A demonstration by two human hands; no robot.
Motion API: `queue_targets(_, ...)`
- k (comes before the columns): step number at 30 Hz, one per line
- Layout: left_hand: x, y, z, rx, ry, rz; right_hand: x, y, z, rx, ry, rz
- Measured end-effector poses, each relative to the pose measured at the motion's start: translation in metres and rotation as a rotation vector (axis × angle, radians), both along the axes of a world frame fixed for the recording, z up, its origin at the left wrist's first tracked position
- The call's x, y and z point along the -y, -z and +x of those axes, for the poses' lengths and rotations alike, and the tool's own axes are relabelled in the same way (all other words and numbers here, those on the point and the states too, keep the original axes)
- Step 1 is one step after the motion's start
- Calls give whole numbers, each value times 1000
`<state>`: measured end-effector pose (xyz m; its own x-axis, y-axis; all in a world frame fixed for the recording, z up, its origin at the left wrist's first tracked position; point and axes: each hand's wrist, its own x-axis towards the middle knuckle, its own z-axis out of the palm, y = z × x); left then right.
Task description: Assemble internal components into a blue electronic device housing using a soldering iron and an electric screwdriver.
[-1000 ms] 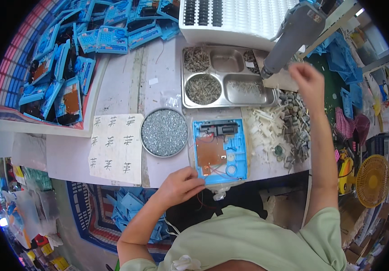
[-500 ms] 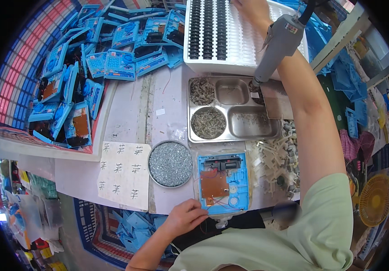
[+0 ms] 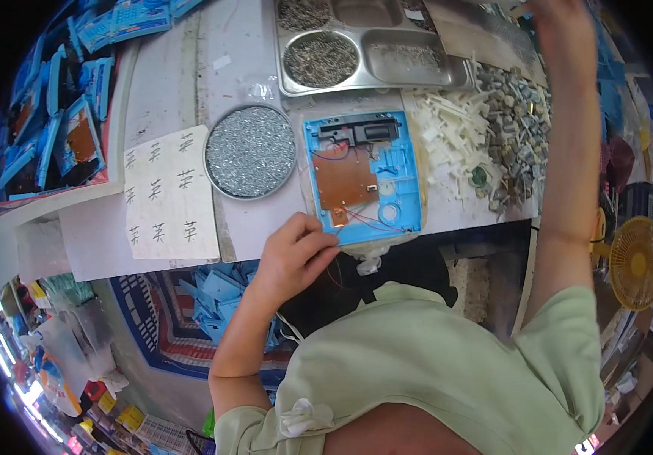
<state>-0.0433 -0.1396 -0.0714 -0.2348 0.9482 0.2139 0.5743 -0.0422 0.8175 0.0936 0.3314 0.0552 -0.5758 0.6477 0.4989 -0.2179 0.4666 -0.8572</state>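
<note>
An open blue plastic casing (image 3: 401,163) lies on the table before me, with a brown circuit board (image 3: 345,178), a black part along its far edge and thin red and blue wires. At its near left corner is my left hand (image 3: 294,254), thumb and forefinger pressed together. A thin wire (image 3: 332,274) trails down from those fingertips, apparently pinched between them. My right arm stretches far forward along the right side. At the top edge my right hand (image 3: 565,26) is partly cut off beyond the parts heap, its fingers and anything in them unclear.
A round dish of small silvery screws (image 3: 251,152) stands left of the casing, beside a handwritten sheet (image 3: 171,201). Beyond lies a metal compartment tray (image 3: 372,82) with springs. White plastic and metal parts (image 3: 486,136) are heaped right. Blue casings (image 3: 87,98) fill the far left.
The view has tipped downward, so the table sits higher in it. My right hand has left the white foam tray and moved rightward. The left hand stays at the casing's corner.
</note>
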Motion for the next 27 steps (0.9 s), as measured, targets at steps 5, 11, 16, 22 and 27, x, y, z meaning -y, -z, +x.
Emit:
queue_targets(5, 2, 0, 1, -11, -14, -10, 219, 89, 52, 540, -380, 190)
queue_targets(11, 3, 0, 1, -28, -22, -13, 231, 111, 46, 424, -403, 586)
queue_targets(16, 3, 0, 3, -34, -28, -19, 223, 117, 46, 385, -474, 625)
queue_targets(22, 1, -7, 0, -77, 31, -53, 224, 121, 54, 395, -437, 600)
queue_targets(27, -3, -34, -7, -50, 105, -208, 182, 91, 72, 632, -36, 605)
